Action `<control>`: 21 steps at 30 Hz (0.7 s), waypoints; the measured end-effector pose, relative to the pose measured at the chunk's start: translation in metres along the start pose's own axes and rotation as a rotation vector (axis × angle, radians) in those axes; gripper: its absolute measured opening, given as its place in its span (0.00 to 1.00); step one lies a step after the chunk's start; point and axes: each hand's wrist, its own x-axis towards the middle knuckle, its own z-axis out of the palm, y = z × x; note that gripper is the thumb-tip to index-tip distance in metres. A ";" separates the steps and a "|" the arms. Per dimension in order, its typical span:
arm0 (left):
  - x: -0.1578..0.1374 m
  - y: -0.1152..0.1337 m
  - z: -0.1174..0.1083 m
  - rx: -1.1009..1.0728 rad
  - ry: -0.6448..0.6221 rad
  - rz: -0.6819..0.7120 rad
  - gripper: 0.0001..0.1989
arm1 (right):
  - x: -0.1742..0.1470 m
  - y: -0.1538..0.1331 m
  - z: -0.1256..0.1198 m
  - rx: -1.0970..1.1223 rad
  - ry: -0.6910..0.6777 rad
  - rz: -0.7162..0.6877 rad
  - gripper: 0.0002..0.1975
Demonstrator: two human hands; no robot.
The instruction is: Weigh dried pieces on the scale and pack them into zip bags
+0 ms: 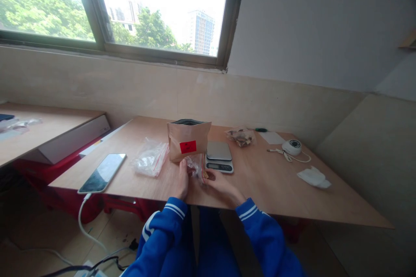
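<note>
Between my two hands is a small clear zip bag [195, 169] with a red seal strip and some yellowish-brown pieces near its right side. My left hand [183, 181] grips the bag's left side, fingers closed on the plastic. On the other side my right hand [222, 185] is closed on the strip edge; its fingertips are partly hidden. Just behind the bag stands an open brown paper pouch [177, 140] with a red label, upright. A kitchen scale [219, 151] with a steel plate sits right of the pouch, its plate bare.
Left on the table [260, 181] lie a pile of clear zip bags [147, 160] and a phone [103, 174] with a charging cable. Toward the right are a filled clear bag [242, 137], a white paper [271, 138], a dome camera [291, 147] with cable, and a crumpled tissue [313, 177].
</note>
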 end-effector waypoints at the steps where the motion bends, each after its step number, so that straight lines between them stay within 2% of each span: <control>1: -0.001 0.000 0.001 0.002 -0.032 -0.006 0.26 | 0.000 0.002 -0.002 0.033 0.044 0.000 0.23; 5: -0.008 0.007 0.005 0.062 -0.195 -0.019 0.23 | 0.001 -0.001 -0.005 0.125 0.178 -0.046 0.24; 8: -0.014 0.015 0.008 0.153 -0.282 -0.020 0.20 | 0.002 -0.005 -0.005 0.182 0.194 -0.060 0.20; 13: -0.016 0.017 0.007 0.113 -0.248 0.006 0.18 | 0.002 -0.006 -0.002 0.265 0.163 -0.025 0.20; 17: -0.011 0.008 0.004 0.076 -0.196 -0.008 0.20 | 0.001 -0.007 0.002 0.365 0.247 0.010 0.23; 21: -0.007 0.003 0.002 0.055 -0.145 -0.020 0.20 | -0.001 -0.014 0.000 0.446 0.313 -0.024 0.21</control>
